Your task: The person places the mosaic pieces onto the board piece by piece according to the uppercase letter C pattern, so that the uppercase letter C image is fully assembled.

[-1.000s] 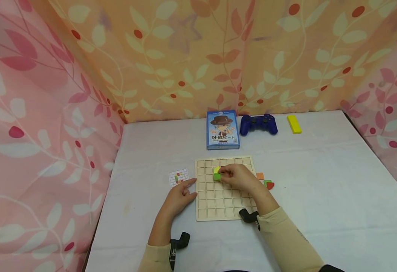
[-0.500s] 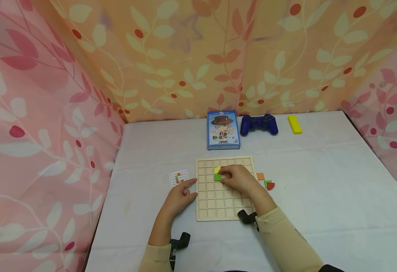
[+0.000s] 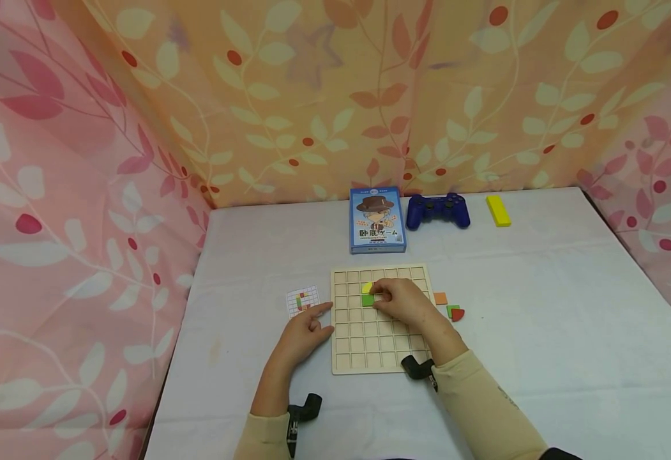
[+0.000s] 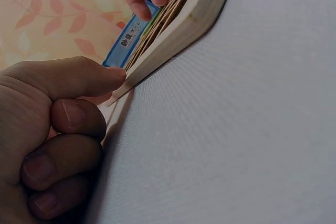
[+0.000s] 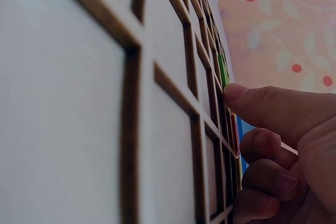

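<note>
A wooden grid board lies on the table. On it, a green square tile sits in a cell below a yellow rounded tile. My right hand is over the board, with thumb and fingertips at the green tile's right side; the right wrist view shows the thumb touching its edge. A red tile shows beside it there, mostly covered in the head view. My left hand touches the board's left edge with a straight index finger and thumb, the other fingers bent.
A small pattern card lies left of the board. Right of it are an orange tile, a green tile and a red rounded tile. Behind stand a blue box, a game controller and a yellow block.
The green tile looked slightly raised a second ago and now lies flat in its cell. My right hand dipped slightly, then held still; my left hand stayed at the board's edge.
</note>
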`<state>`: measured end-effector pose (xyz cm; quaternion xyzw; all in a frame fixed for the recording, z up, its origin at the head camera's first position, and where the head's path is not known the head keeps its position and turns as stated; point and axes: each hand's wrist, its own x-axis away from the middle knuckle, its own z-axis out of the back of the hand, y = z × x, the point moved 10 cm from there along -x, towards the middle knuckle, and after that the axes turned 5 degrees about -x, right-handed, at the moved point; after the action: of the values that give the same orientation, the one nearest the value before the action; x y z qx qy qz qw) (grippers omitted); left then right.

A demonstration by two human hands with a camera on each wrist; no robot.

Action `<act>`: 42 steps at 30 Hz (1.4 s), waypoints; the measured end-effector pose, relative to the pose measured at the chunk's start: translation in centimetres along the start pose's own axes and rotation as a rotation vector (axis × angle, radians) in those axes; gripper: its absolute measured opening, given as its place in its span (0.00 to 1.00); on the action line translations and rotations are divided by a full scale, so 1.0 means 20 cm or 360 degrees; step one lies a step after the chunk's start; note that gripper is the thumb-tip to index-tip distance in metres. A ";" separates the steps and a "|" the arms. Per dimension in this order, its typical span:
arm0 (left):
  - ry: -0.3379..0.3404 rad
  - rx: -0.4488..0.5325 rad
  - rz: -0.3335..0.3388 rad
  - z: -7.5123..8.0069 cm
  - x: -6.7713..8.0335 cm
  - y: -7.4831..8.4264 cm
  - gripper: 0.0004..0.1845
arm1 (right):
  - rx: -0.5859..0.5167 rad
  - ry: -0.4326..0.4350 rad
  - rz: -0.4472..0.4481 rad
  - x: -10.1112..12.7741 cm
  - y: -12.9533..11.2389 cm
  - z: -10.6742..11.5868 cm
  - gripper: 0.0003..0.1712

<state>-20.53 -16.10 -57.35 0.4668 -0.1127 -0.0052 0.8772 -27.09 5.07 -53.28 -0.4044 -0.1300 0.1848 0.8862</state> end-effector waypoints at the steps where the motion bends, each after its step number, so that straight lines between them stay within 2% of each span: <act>1: 0.0001 -0.0002 -0.0002 0.00 0.00 0.00 0.27 | 0.0000 0.0000 -0.0012 0.00 0.00 0.00 0.13; 10: -0.0005 -0.0010 0.0019 -0.01 0.00 -0.01 0.28 | -0.0003 0.0006 -0.0062 0.00 0.02 0.00 0.20; 16: -0.0005 -0.0010 0.0029 -0.01 0.00 -0.01 0.28 | -0.0011 0.0008 -0.0075 0.00 0.02 0.00 0.20; 42: 0.0001 -0.0014 0.0004 0.00 0.00 0.00 0.27 | 0.0063 -0.0006 0.0047 0.01 0.00 0.00 0.18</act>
<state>-20.57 -16.12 -57.43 0.4626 -0.1128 -0.0045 0.8793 -26.86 5.13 -53.26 -0.3881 -0.1220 0.2012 0.8910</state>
